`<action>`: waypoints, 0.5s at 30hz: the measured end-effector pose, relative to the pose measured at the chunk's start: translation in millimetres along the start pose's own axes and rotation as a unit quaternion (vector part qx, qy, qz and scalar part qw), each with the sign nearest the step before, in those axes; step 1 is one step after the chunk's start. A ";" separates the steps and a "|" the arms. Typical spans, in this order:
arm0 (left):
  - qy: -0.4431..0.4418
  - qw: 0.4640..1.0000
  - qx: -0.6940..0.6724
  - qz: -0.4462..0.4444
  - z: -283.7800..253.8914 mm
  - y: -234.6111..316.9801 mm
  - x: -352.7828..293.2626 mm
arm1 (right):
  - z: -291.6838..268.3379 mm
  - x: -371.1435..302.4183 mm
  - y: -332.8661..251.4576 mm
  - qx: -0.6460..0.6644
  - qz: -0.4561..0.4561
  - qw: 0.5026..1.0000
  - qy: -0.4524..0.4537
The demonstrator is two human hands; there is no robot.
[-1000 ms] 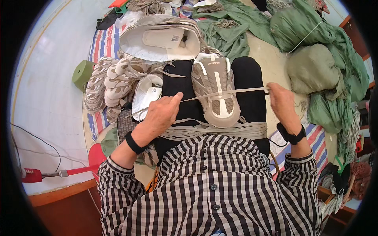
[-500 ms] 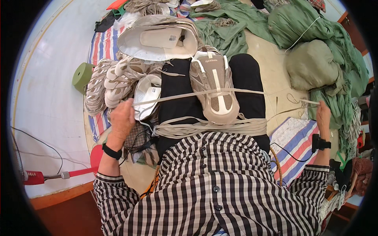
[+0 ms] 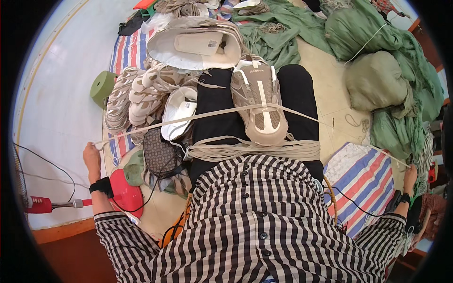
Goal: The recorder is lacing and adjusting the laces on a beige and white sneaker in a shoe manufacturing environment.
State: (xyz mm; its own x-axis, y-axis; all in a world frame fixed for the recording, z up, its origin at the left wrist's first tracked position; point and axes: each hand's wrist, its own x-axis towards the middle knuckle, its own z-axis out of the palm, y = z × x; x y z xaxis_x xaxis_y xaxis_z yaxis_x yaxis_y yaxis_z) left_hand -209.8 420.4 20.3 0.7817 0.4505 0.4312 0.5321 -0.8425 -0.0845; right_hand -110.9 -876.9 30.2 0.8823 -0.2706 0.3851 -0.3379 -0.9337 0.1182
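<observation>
A beige and grey shoe upper (image 3: 260, 101) lies across my lap between my thighs, its cream toe piece nearest my belly. One long beige shoelace (image 3: 207, 114) passes through it and stretches out to both sides. Far to the left, my left hand (image 3: 92, 158) is closed on one end of the lace. At the far right my right hand (image 3: 409, 178) grips the other end, the lace running up and inward from it. A bundle of beige laces (image 3: 255, 151) lies across my lap below the shoe upper.
Left of my legs lie stacked shoe uppers (image 3: 146, 96) and a dark patterned pouch (image 3: 160, 151). A large white-lined pile of uppers (image 3: 198, 45) sits beyond my knees. Green cloth sacks (image 3: 377, 80) and a striped sheet (image 3: 361, 181) are on the right; a red stool (image 3: 126, 191) stands left.
Both hands have moved farther outward and down, the left one most. The shoelace is drawn out longer to each side of the shoe upper.
</observation>
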 end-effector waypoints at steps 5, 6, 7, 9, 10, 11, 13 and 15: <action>-0.034 0.966 -0.170 -0.190 -12.0 -30.6 -6.9 | -31.3 -30.9 64.4 -0.008 0.059 0.997 -0.052; -0.031 0.967 -0.171 -0.188 -15.1 -29.1 -8.2 | -35.5 -38.5 68.7 0.016 0.063 0.997 -0.046; -0.014 0.968 -0.168 -0.188 -17.5 -27.4 -8.9 | -40.3 -45.0 72.8 -0.045 0.092 0.992 -0.068; 0.002 0.968 -0.167 -0.186 -18.8 -29.4 -10.6 | -43.4 -63.8 81.3 -0.041 0.091 0.995 -0.011; 0.028 0.974 -0.144 -0.172 -12.8 -43.3 -21.6 | -49.1 -62.1 85.0 -0.038 0.077 0.995 0.049; 0.051 0.979 -0.120 -0.159 -7.3 -57.1 -34.1 | -57.3 -58.3 88.3 -0.041 0.069 0.995 0.054; 0.041 0.974 -0.140 -0.173 -3.8 -53.3 -14.3 | -63.2 -91.4 103.1 -0.082 0.087 0.992 0.042; 0.037 0.967 -0.147 -0.205 -10.6 -67.7 -20.7 | -58.5 -95.4 93.4 -0.066 0.139 0.988 0.007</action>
State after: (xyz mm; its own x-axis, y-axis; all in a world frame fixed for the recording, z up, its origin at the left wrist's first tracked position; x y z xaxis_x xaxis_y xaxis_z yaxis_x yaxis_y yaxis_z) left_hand -265.5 464.9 26.7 0.4932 0.7517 0.4379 0.6684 -0.6496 0.3623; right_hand -245.8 -924.6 58.0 0.7451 -0.5084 0.4316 -0.6073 -0.7847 0.1241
